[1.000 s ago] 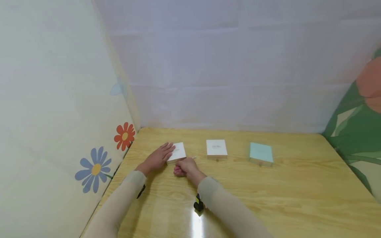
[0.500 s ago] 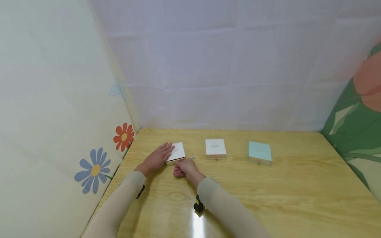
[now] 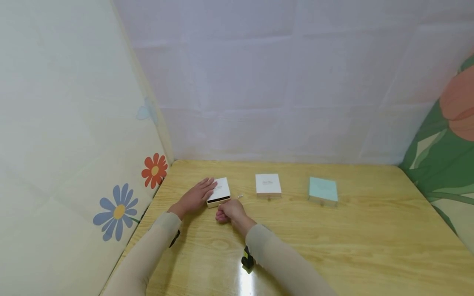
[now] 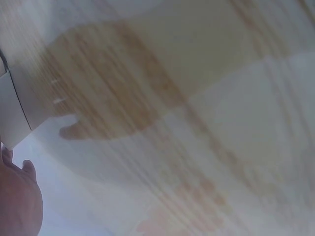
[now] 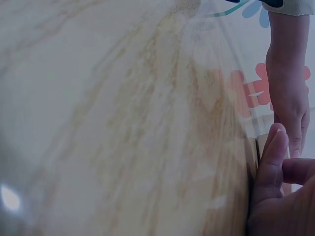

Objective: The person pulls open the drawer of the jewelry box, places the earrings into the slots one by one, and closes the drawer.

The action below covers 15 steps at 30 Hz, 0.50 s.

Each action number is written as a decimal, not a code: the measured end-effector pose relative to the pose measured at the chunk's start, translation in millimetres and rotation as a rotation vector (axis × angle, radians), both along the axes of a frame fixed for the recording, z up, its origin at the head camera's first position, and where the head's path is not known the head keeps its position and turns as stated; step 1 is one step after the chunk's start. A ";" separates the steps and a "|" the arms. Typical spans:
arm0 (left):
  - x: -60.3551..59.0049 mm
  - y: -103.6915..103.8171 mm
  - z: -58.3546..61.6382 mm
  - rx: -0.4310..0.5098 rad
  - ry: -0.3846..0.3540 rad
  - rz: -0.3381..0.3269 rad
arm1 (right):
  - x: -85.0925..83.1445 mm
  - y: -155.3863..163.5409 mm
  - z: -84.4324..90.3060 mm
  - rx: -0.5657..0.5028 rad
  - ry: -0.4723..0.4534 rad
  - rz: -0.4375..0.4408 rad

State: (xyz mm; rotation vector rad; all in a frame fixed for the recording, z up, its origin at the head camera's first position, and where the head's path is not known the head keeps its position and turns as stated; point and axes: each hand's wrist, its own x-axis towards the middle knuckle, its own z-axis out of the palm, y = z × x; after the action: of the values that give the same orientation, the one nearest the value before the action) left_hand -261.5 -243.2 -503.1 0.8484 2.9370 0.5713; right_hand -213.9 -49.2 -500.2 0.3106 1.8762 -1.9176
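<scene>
Your left hand lies flat, fingers straight, on the leftmost white drawer box near the table's left edge | your right hand, fingers curled pinching its front, has drawn back — a dark gap now shows: the drawer is sliding open | second white box and mint box sit untouched.

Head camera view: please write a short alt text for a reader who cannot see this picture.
A person's left hand rests flat on a small white box on a wooden table, while the right hand, fingers curled, sits at the box's near edge. A second white box and a light blue box lie further right.
</scene>
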 end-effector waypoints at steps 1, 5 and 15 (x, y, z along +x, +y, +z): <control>0.1 0.1 0.1 0.000 0.000 0.001 | 0.4 0.0 -0.3 -0.004 -0.003 -0.001; 0.2 0.2 0.6 -0.003 -0.002 0.002 | 2.6 0.2 0.4 -0.009 -0.010 -0.008; -0.1 1.2 -0.6 0.006 0.012 0.002 | 6.2 1.7 1.2 -0.008 -0.012 0.000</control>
State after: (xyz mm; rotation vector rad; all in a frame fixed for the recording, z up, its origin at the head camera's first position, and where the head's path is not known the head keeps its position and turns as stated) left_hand -261.7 -242.1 -503.7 0.8520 2.9486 0.5782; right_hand -207.7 -47.5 -499.0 0.3192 1.8606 -1.9179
